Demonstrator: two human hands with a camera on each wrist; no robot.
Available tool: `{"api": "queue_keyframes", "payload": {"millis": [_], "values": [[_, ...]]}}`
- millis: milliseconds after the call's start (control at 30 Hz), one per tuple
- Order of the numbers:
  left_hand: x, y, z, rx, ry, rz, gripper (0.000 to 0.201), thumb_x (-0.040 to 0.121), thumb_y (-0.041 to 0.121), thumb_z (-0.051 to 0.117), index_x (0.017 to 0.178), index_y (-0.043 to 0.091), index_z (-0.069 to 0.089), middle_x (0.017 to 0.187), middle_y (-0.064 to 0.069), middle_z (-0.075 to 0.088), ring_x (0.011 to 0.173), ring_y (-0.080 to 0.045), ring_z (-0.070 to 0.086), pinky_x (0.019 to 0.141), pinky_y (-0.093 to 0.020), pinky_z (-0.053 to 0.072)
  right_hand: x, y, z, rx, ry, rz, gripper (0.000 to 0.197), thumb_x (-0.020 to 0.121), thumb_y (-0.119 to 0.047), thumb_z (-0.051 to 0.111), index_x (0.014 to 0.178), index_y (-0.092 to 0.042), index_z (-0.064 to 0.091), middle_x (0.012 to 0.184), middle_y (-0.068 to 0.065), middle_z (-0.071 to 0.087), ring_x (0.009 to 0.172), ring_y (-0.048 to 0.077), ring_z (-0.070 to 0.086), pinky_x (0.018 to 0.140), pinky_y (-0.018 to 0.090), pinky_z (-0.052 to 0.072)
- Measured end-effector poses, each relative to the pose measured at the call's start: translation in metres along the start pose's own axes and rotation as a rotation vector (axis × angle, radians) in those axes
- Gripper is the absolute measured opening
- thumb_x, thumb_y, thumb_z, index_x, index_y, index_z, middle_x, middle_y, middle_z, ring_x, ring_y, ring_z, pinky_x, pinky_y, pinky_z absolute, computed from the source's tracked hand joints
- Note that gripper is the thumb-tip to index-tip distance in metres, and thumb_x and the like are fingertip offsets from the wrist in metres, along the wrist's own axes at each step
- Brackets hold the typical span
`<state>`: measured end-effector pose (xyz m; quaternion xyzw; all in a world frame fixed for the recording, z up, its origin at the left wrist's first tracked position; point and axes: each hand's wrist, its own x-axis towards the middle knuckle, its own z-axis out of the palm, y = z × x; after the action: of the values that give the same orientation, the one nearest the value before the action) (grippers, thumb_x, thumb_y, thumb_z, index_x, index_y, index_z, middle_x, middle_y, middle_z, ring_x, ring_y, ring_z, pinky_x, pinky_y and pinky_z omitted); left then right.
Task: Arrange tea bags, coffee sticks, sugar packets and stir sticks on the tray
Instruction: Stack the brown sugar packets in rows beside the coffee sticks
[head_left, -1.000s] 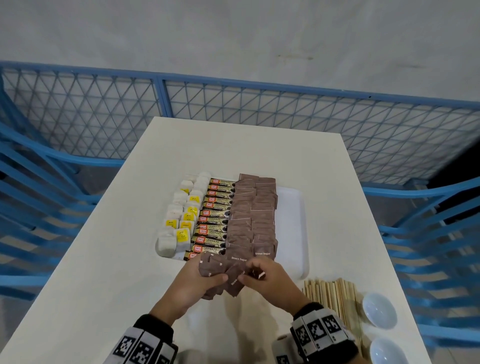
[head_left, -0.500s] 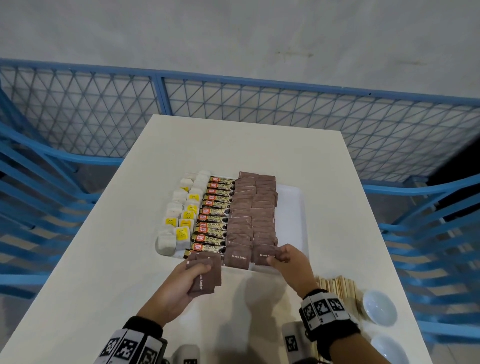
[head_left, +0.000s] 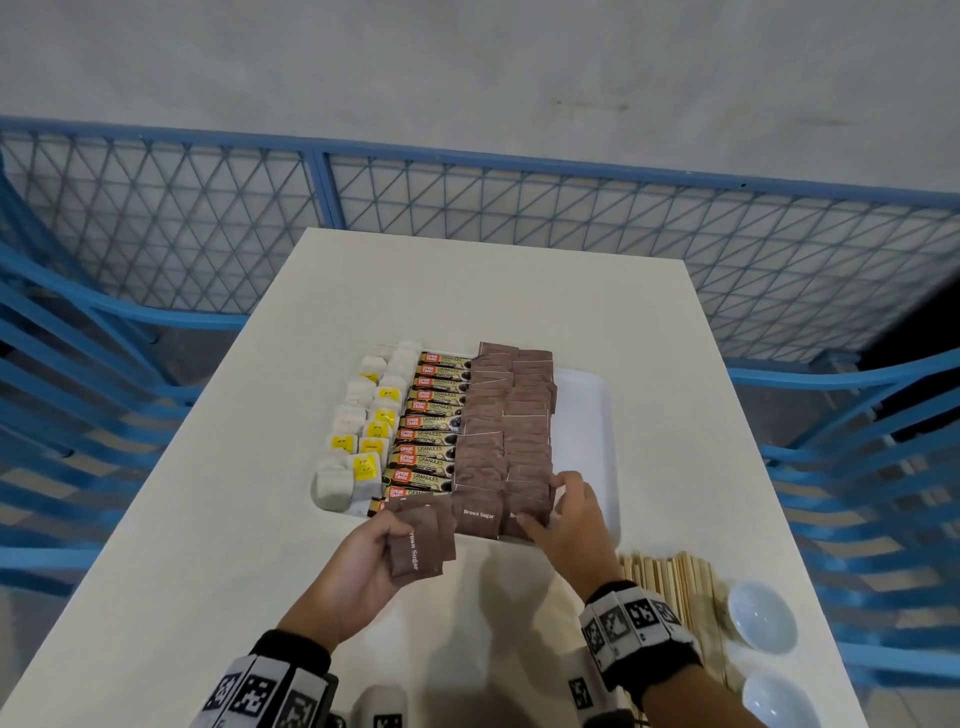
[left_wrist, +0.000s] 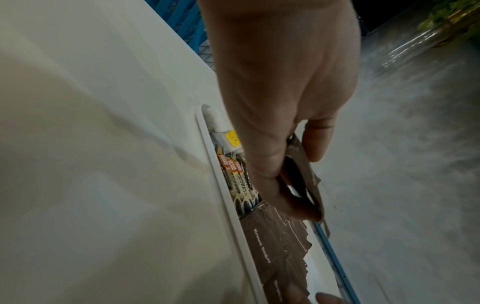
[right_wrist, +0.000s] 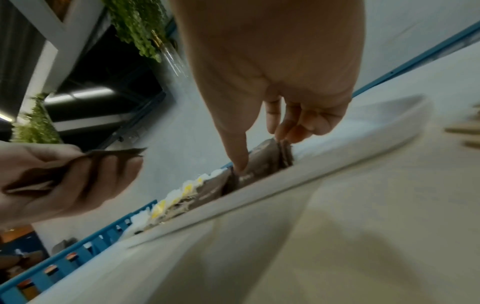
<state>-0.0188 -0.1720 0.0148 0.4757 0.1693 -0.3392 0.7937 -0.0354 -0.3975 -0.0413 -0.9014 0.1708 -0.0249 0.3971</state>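
A white tray (head_left: 587, 415) holds tea bags (head_left: 363, 441) on the left, coffee sticks (head_left: 431, 431) in the middle and two rows of brown sugar packets (head_left: 504, 426). My left hand (head_left: 410, 525) hovers just before the tray's near edge and grips a small stack of sugar packets (head_left: 421, 540), seen edge-on in the left wrist view (left_wrist: 301, 185). My right hand (head_left: 550, 499) pinches the nearest packet (head_left: 524, 506) of the right sugar row, thumb (right_wrist: 239, 162) on its face and fingers at its far edge. Wooden stir sticks (head_left: 670, 577) lie on the table, right of my right wrist.
Two small white bowls (head_left: 761, 616) (head_left: 779, 699) sit at the table's near right corner. The tray's right strip is bare. A blue mesh fence (head_left: 467, 197) surrounds the white table (head_left: 467, 291) on all sides.
My right hand left the stack held between both hands and moved forward onto the near end of the right sugar row. My left hand keeps the remaining stack.
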Motion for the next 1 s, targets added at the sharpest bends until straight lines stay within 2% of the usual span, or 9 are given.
{"api": "queue_keyframes", "payload": {"millis": [100, 200, 333, 433, 567, 700, 833, 933, 1000], "values": [[0.000, 0.000, 0.002, 0.033, 0.004, 0.015, 0.037, 0.089, 0.000, 0.034, 0.119, 0.003, 0.055, 0.096, -0.016, 0.068, 0.082, -0.028, 0.062, 0.061, -0.033, 0.057, -0.007, -0.019, -0.002, 0.088, 0.018, -0.126, 0.033, 0.081, -0.026, 0.070, 0.103, -0.011, 0.051, 0.084, -0.008, 0.044, 0.072, 0.002, 0.044, 0.064, 0.011, 0.038], [0.000, 0.001, 0.006, 0.083, 0.002, 0.044, 0.035, 0.090, -0.004, 0.036, 0.118, 0.003, 0.055, 0.104, -0.021, 0.066, 0.083, -0.029, 0.065, 0.060, -0.035, 0.058, -0.020, -0.046, -0.006, 0.145, -0.176, -0.202, 0.020, 0.087, -0.035, 0.062, 0.084, -0.016, 0.055, 0.073, -0.008, 0.053, 0.064, 0.001, 0.047, 0.062, 0.008, 0.039], [-0.001, 0.001, 0.011, 0.116, -0.017, 0.087, 0.035, 0.091, -0.006, 0.043, 0.124, 0.003, 0.051, 0.116, -0.025, 0.063, 0.091, -0.032, 0.067, 0.067, -0.040, 0.058, -0.036, -0.065, -0.004, 0.228, -0.377, -0.136, 0.029, 0.079, -0.045, 0.068, 0.070, -0.025, 0.050, 0.063, -0.010, 0.052, 0.055, 0.000, 0.045, 0.057, 0.012, 0.039], [-0.003, 0.001, 0.013, 0.129, -0.041, 0.119, 0.035, 0.089, -0.006, 0.047, 0.122, 0.005, 0.052, 0.111, -0.022, 0.067, 0.089, -0.031, 0.069, 0.069, -0.041, 0.058, -0.038, -0.065, 0.000, 0.296, -0.400, -0.084, 0.030, 0.074, -0.034, 0.076, 0.072, -0.024, 0.048, 0.068, -0.006, 0.057, 0.060, 0.004, 0.051, 0.057, 0.014, 0.042], [-0.004, 0.000, 0.013, 0.139, -0.026, 0.152, 0.034, 0.087, -0.004, 0.051, 0.120, 0.006, 0.054, 0.111, -0.020, 0.067, 0.089, -0.029, 0.069, 0.069, -0.039, 0.058, -0.034, -0.064, 0.000, 0.438, -0.472, -0.026, 0.022, 0.082, -0.014, 0.069, 0.080, -0.019, 0.048, 0.070, 0.000, 0.062, 0.059, 0.010, 0.060, 0.055, 0.019, 0.049], [-0.001, 0.000, 0.012, 0.089, 0.029, 0.142, 0.027, 0.090, 0.000, 0.050, 0.114, 0.008, 0.058, 0.105, -0.016, 0.070, 0.083, -0.024, 0.070, 0.069, -0.037, 0.059, -0.033, -0.064, -0.003, 0.485, -0.497, -0.008, 0.018, 0.087, -0.005, 0.060, 0.082, -0.018, 0.049, 0.072, -0.001, 0.061, 0.061, 0.012, 0.063, 0.061, 0.025, 0.053], [-0.001, -0.001, 0.010, 0.162, 0.039, 0.158, 0.030, 0.090, -0.003, 0.050, 0.115, 0.011, 0.059, 0.100, -0.008, 0.072, 0.083, -0.019, 0.070, 0.067, -0.027, 0.058, -0.034, -0.062, -0.010, 0.473, -0.499, -0.007, 0.024, 0.094, -0.001, 0.046, 0.084, -0.022, 0.054, 0.078, -0.001, 0.061, 0.069, 0.014, 0.064, 0.067, 0.030, 0.057], [-0.001, -0.002, 0.004, 0.145, 0.092, 0.160, 0.034, 0.089, -0.004, 0.051, 0.121, 0.009, 0.055, 0.106, -0.010, 0.069, 0.087, -0.021, 0.067, 0.066, -0.027, 0.058, -0.029, -0.053, -0.020, 0.471, -0.398, 0.045, 0.024, 0.094, -0.002, 0.046, 0.083, -0.021, 0.054, 0.092, 0.003, 0.055, 0.072, 0.010, 0.064, 0.062, 0.022, 0.056], [-0.001, -0.002, 0.000, 0.132, 0.112, 0.160, 0.035, 0.090, -0.003, 0.051, 0.122, 0.009, 0.054, 0.109, -0.011, 0.067, 0.087, -0.021, 0.066, 0.064, -0.026, 0.057, -0.021, -0.041, -0.026, 0.388, -0.281, 0.064, 0.018, 0.094, -0.004, 0.047, 0.085, -0.019, 0.052, 0.095, 0.003, 0.049, 0.072, 0.010, 0.061, 0.061, 0.021, 0.054]]}}
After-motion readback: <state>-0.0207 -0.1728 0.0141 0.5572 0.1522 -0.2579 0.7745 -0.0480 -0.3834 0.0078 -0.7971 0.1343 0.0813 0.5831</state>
